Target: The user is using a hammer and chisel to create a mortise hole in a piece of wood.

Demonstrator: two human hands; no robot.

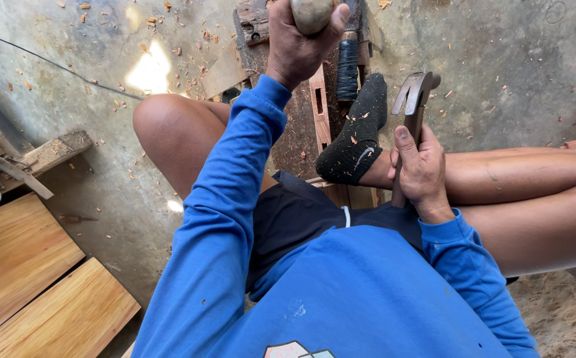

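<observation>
Down on the concrete floor (pixel 89 59), strewn with wood chips, sits cross-legged in a blue sweatshirt (pixel 327 292). Left hand (pixel 299 41) clenched around the rounded wooden handle of a chisel (pixel 310 13), held upright over a mortised wooden workpiece (pixel 319 109). Right hand (pixel 422 174) gripping the handle of a claw hammer (pixel 412 99), head raised just beside a foot in a black sock (pixel 357 139), which rests on the workpiece. Two planks (pixel 29 278) lying well apart at lower left.
</observation>
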